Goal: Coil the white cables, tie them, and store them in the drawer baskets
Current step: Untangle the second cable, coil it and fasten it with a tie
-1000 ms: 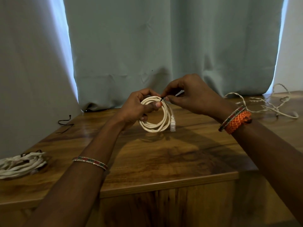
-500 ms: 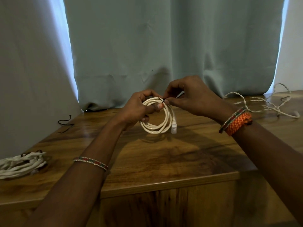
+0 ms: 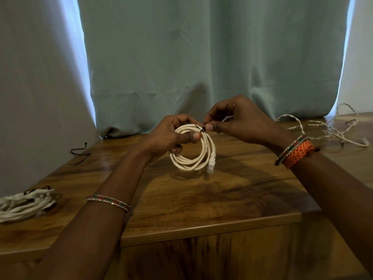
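- Head view: left hand (image 3: 171, 136) grips the coiled white round cable (image 3: 193, 150) above the wooden tabletop (image 3: 222, 199), barely shifted since a second ago.
- Right hand (image 3: 238, 120) pinches the thin black tie (image 3: 202, 129) at the coil's top; tying seems nearly finished, storing remains.

The room is dim; daylight enters only through gaps beside the curtain (image 3: 212, 63). The table (image 3: 212, 199) shows soft glare and dark arm shadows. The edges bend and look slightly blurred.
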The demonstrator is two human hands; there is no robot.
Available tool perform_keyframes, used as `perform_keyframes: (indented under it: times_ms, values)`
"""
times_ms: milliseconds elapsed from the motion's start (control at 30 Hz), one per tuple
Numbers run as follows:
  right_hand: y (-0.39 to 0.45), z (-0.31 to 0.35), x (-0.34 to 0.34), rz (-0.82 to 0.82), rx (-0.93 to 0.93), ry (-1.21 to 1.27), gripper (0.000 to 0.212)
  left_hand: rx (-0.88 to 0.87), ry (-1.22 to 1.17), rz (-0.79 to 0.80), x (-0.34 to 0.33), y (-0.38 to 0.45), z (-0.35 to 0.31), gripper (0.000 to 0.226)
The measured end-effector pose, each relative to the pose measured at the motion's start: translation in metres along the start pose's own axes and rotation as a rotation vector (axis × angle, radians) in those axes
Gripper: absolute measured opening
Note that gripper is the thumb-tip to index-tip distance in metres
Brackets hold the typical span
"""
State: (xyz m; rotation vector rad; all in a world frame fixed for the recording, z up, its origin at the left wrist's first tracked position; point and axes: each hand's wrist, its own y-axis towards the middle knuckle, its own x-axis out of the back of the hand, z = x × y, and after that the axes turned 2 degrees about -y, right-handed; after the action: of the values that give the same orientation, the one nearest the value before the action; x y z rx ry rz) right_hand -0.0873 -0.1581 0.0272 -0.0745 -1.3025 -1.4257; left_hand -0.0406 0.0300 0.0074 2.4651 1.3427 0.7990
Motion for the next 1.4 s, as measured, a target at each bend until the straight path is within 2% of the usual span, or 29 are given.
perform_keyframes:
  times_ms: [100,233,400,533,767,1000,1200,1267,1333,1400]
  values:
    - [-0.001,0.002,0.001,-0.014,0.052,-0.100,0.010,0.001,0.015,0.016,0.002,-0.001,0.000,0.015]
    - [-0.003,0.004,0.000,-0.016,0.088,-0.114,0.010,0.000,-0.031,0.017,0.003,0.000,0.002,0.020]
    - [-0.003,0.006,-0.002,0.026,0.127,-0.148,0.012,0.031,-0.065,0.041,0.004,-0.001,0.003,0.013]
    - [-0.002,0.007,-0.005,-0.005,0.180,-0.189,0.013,0.017,-0.108,0.044,0.004,0.000,0.003,0.015]
    - [-0.008,-0.002,-0.012,0.022,0.013,0.106,0.007,0.026,-0.086,0.085,0.003,-0.001,0.004,0.015]
    - [0.001,-0.002,-0.013,0.072,0.042,0.149,0.016,0.027,0.026,0.053,0.005,0.000,0.004,0.022]
    - [0.008,0.006,-0.017,0.062,0.052,-0.040,0.005,0.037,0.139,0.094,0.000,-0.001,0.005,0.007]
    - [0.010,0.007,-0.021,0.077,0.049,-0.080,0.002,0.052,0.167,0.088,-0.002,-0.001,0.005,0.012]
    - [0.012,0.006,-0.025,0.093,0.056,-0.115,0.001,0.065,0.184,0.074,-0.002,-0.002,0.005,0.015]
    - [0.012,0.005,-0.025,0.104,0.077,-0.099,0.006,0.057,0.194,0.075,-0.002,-0.002,0.005,0.006]
